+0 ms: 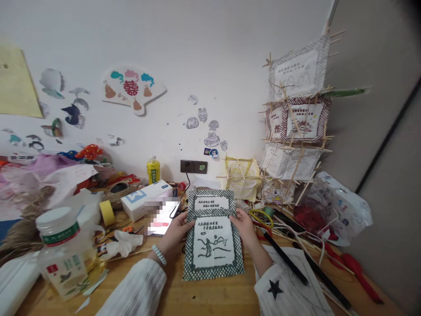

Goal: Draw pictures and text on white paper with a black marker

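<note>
A paper sheet (215, 263) with a dark green crosshatched border, brush-like writing and a line landscape is held up above the table's front. Behind its top edge shows a second bordered piece of paper (210, 202) with writing; whether the two are joined I cannot tell. My left hand (179, 227) pinches the left edge, a beaded band on its wrist. On the opposite edge, my right hand (245, 226) grips the paper with thumb and fingers. A lit screen (166, 218), partly blurred out, lies just left of my left hand.
Left stand a plastic bottle (62, 250), a yellow tape roll (107, 213) and a white box (144, 199). Scissors (263, 218), a black marker (285, 258) and a drawn sheet (292, 267) lie right. Behind, stick-and-paper frames (241, 177) include a tall stacked one (305, 118) against the wall.
</note>
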Demonstrator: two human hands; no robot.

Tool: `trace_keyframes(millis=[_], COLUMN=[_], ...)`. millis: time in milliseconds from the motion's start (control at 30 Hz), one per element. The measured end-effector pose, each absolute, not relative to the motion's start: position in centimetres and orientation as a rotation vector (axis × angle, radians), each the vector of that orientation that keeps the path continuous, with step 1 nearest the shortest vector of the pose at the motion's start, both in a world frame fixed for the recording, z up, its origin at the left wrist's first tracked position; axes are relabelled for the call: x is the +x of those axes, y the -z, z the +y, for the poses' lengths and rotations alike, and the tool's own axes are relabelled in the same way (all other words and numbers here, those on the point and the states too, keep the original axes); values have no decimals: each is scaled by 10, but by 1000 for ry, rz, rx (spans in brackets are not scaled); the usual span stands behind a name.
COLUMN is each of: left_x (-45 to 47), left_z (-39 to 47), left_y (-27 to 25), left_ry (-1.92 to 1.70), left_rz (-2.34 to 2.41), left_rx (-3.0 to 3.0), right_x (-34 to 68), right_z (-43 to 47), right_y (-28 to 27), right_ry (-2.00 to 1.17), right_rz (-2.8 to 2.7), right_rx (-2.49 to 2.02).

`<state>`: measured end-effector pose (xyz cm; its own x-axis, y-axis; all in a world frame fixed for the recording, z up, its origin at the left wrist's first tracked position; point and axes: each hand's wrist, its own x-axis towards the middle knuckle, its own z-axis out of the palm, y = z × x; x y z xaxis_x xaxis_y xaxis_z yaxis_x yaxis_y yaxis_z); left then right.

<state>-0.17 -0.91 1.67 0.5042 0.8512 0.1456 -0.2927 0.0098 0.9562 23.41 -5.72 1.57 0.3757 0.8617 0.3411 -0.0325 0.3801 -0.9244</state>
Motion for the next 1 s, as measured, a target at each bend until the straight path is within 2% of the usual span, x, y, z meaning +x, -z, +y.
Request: trace_keyframes(millis=[667,1000], left_x=[1,-1], left_z=[-10,0], left_y=[-9,-3], left_ry=[-983,-974], left_rz=[621,661], left_rx=[1250,1263], right_x=[232,245], right_z=[-58,-67], right_y=[-14,-17], right_ry=[-614,-324], right_rz=[-1095,-1156], right_rx=[-1086,-1269])
